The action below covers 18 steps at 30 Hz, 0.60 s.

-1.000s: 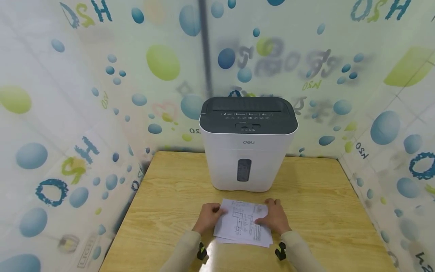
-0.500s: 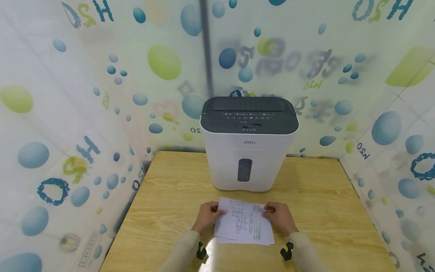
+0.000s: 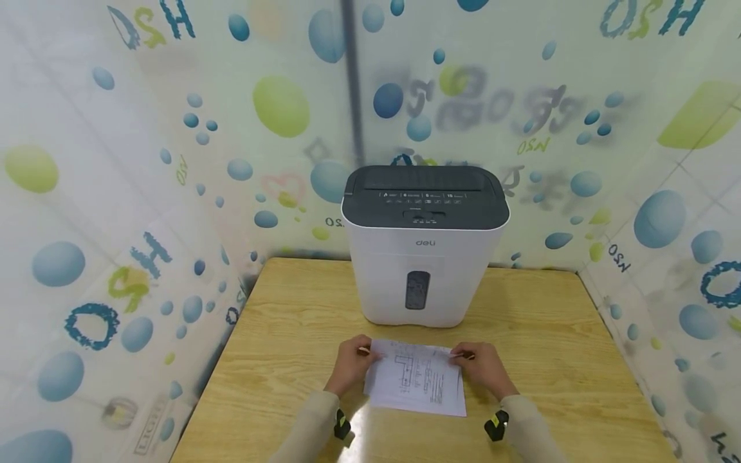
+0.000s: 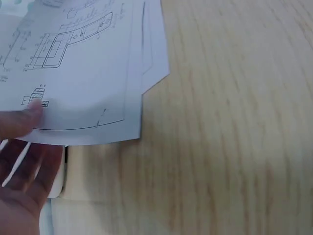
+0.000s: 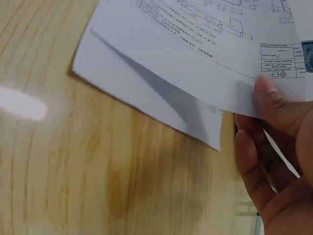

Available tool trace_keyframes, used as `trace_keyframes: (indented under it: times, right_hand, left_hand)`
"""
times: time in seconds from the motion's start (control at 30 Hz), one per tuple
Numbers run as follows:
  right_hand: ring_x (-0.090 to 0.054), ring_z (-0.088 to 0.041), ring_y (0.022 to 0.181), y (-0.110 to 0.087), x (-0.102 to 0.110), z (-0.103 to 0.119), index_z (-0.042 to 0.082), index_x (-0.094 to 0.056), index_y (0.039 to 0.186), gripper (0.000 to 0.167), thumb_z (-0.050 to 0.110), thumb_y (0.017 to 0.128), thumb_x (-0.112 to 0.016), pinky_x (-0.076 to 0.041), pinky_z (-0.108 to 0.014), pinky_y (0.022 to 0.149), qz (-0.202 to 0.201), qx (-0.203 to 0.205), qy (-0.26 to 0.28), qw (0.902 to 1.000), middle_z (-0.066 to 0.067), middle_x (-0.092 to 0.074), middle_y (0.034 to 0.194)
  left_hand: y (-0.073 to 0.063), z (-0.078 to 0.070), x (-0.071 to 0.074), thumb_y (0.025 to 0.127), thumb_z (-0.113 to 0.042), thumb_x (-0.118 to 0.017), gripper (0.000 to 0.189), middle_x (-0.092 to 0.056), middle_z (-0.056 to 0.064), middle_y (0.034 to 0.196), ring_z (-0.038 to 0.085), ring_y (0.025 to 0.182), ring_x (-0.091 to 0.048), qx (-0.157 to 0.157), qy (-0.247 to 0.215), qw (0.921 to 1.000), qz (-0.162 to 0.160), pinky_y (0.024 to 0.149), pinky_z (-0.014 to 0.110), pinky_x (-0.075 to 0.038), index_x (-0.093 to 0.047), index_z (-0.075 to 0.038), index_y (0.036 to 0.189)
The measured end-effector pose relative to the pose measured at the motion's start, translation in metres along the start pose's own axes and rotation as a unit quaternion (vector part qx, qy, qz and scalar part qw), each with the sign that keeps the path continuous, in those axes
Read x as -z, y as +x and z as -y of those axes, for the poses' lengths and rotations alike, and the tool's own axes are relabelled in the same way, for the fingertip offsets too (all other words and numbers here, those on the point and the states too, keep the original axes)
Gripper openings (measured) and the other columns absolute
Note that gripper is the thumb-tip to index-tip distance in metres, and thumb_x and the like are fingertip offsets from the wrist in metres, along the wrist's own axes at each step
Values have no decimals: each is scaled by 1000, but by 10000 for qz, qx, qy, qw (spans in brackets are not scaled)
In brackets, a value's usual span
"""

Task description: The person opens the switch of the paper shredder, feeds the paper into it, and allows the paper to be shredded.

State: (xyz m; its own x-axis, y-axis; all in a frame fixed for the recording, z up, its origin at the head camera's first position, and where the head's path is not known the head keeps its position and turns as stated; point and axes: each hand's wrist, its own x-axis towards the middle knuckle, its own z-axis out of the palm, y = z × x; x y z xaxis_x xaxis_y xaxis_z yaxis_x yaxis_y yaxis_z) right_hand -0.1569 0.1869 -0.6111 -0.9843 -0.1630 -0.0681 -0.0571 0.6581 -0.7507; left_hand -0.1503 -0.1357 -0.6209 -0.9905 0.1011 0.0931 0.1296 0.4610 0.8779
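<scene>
A sheet of paper (image 3: 412, 382) printed with a technical drawing is held by its two side edges, low in front of the shredder. My left hand (image 3: 350, 364) pinches its left edge, with the thumb on the printed face and the other fingers behind, as the left wrist view shows. On the right edge my right hand (image 3: 485, 369) has the same thumb-on-top pinch. Another sheet (image 5: 110, 76) lies beneath, showing past the top sheet's edge, with a gap between them in the right wrist view. Whether the fingers also grip this lower sheet, I cannot tell.
A white paper shredder (image 3: 382, 283) with a dark top (image 3: 425, 218) stands upright at the back middle of the wooden table (image 3: 289, 321). Its slot faces up. Patterned fabric walls (image 3: 278, 154) close in the back and both sides.
My right hand has drawn back from lying over the paper's right side to pinching its edge. The sheets have shifted slightly, and less of the lower one shows in the head view.
</scene>
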Motion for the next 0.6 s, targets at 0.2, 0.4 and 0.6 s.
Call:
trace_keyframes:
  times: [0.2,0.4,0.6]
  right_hand:
    - [-64,-11,81,3,6,4,10,-78,101,9,12,94,-73,-53,-24,69,-84,-287,253,9992,-2,-76,94]
    - [-65,-11,77,5,13,9,6,-78,98,11,15,97,-71,-54,-23,67,-284,-513,905,9942,-5,-75,88]
    - [-70,-12,79,9,23,18,3,-78,100,15,17,96,-72,-61,-37,76,-357,-482,1200,9910,-6,-77,90]
  left_hand:
    - [1,-6,5,94,-15,-75,13,-77,6,89,12,81,-67,74,-212,9994,275,72,23,-57,-75,-8,83]
    - [7,-7,8,93,-15,-75,15,-78,5,88,8,82,-68,-42,-216,9995,225,75,23,-57,-74,-9,79]
    - [14,-16,15,92,-15,-76,15,-78,6,86,6,74,-65,22,-310,9993,194,67,22,-55,-76,-8,80]
